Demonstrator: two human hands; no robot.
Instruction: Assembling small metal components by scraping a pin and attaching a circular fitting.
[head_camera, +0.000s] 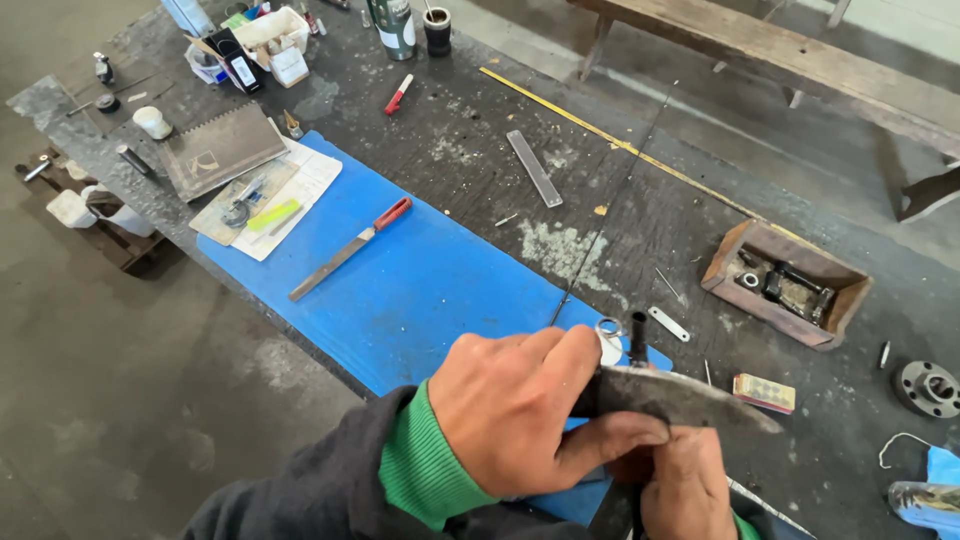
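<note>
Head view: left hand (520, 405) has its grip closed on a grey metal plate (680, 397), thumb beneath. Right hand (685, 485) pinches the same plate from below. Plate held over the blue mat (400, 290) on the bench (620, 210). A file (350, 248) lies on the mat, a wooden box (785, 283) well apart.

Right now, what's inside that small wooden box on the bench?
The wooden box holds dark metal parts, one round and ring-like, another blocky. Whatever lies beneath them or against the near wall is hidden. Neither the left hand nor the right hand touches it.
</note>
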